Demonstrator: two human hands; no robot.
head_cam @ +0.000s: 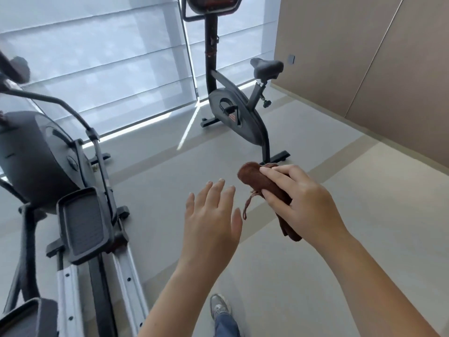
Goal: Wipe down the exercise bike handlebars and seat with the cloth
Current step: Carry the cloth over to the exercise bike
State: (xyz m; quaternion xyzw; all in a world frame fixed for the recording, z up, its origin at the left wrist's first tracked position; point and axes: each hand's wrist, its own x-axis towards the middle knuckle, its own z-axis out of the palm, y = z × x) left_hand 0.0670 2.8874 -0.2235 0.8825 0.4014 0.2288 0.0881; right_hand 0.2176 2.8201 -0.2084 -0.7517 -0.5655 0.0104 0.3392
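A black exercise bike [234, 117] stands ahead by the window, its grey seat [267, 67] to the right and its console and handlebars [194, 18] cut off at the top edge. My right hand [301, 198] grips a rolled brown cloth [255, 178] in mid-air, well short of the bike. A loose thread hangs from the cloth. Held flat beside the cloth, my left hand [211, 217] has straight fingers and holds nothing.
An elliptical trainer [73, 190] fills the left side, its pedals and rails close to my left arm. Window blinds [109, 57] run behind both machines. A beige wall [364, 69] stands at the right. My shoe [220, 306] is on the grey floor below.
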